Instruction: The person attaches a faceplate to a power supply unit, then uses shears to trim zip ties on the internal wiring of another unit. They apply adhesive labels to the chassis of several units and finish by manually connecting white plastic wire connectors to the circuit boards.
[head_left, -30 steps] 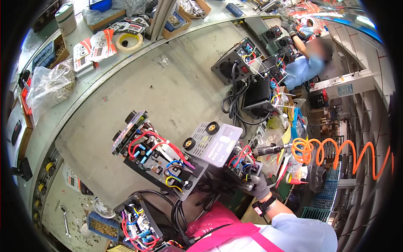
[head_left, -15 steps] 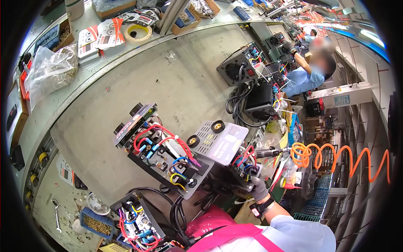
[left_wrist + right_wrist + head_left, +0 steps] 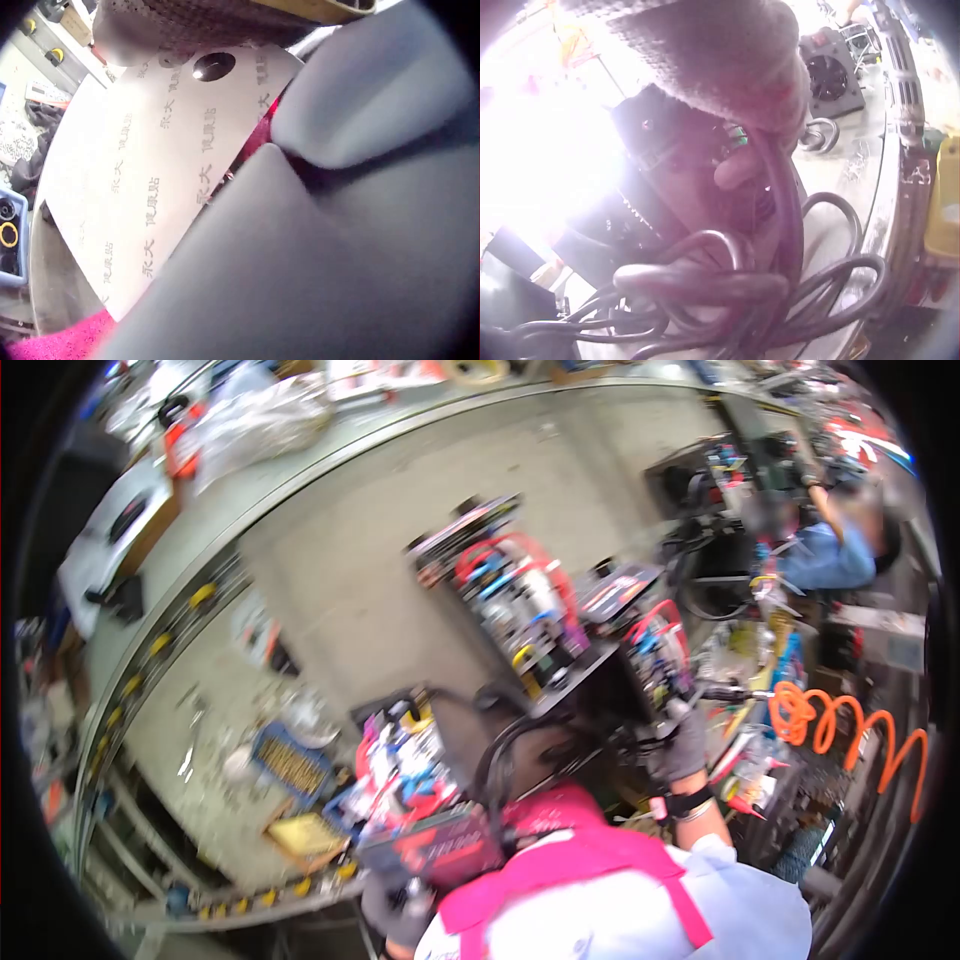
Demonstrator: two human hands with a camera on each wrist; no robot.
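In the head view, my gloved right hand (image 3: 685, 745) grips the rear end of an open, wired unit (image 3: 655, 650). A thick cable (image 3: 780, 202) passes by the curled fingers of that hand (image 3: 727, 67) in the right wrist view. A second wired unit (image 3: 520, 605) lies left of it. My left hand (image 3: 395, 910), blurred, is at the front panel (image 3: 430, 847) of a third unit (image 3: 405, 760); its finger pose is unclear. The left wrist view shows gloved fingers (image 3: 202, 26) over a white printed sheet (image 3: 150, 180) with a dark round hole.
Black cables (image 3: 500, 750) loop between the units. A blue bin of small parts (image 3: 290, 760) and a yellow-topped box (image 3: 310, 833) are at lower left. An air tool (image 3: 730, 693) on an orange coiled hose (image 3: 850, 730) lies right. Another person (image 3: 830, 555) works at the back right.
The head view has swung, so the bench contents appear shifted. My left hand has come into view at the nearest unit. The unit at my right hand has turned, its vented side no longer facing up.
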